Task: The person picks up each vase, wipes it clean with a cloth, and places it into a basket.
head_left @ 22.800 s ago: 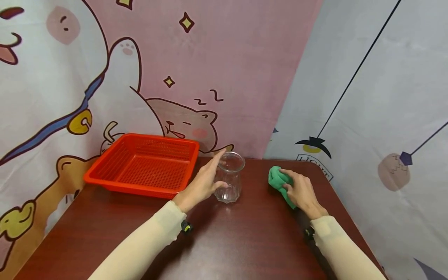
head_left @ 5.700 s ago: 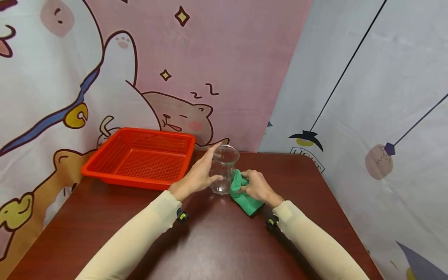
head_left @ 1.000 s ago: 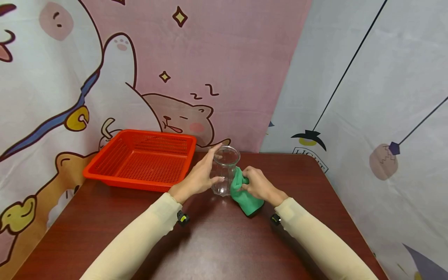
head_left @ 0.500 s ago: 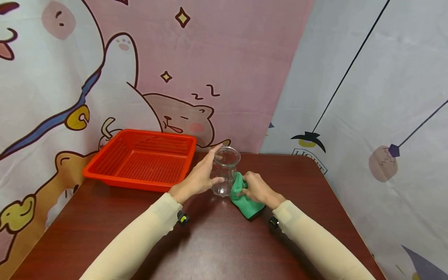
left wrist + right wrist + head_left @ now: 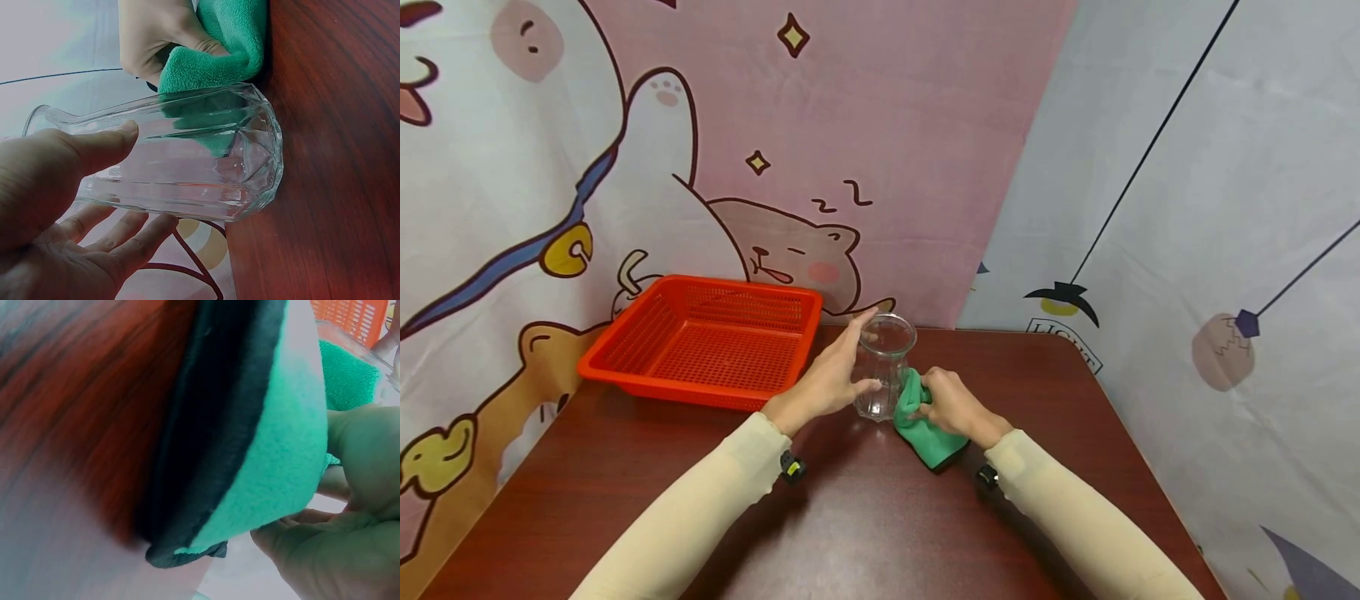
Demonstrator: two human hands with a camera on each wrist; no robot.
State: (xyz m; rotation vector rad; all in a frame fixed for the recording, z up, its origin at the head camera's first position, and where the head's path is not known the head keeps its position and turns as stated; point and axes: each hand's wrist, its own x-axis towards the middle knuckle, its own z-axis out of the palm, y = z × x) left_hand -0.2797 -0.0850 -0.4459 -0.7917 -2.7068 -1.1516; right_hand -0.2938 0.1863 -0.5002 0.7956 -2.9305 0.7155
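- Head view: I see left hand (image 5: 823, 385) fingers curled round glass jar (image 5: 883, 367), upright near table (image 5: 880, 517) far edge.
- Right hand (image 5: 951, 404) grips green cloth (image 5: 928, 437) against jar.

Upright clear faceted glass jar (image 5: 883, 367), bunched green cloth (image 5: 925, 429) against its side.

Red perforated basket (image 5: 703, 346) sits at rear left of dark wood table (image 5: 865, 525) — cartoon-print cloth backdrop (image 5: 715, 150) behind, pale sheet (image 5: 1210, 208) to the right.
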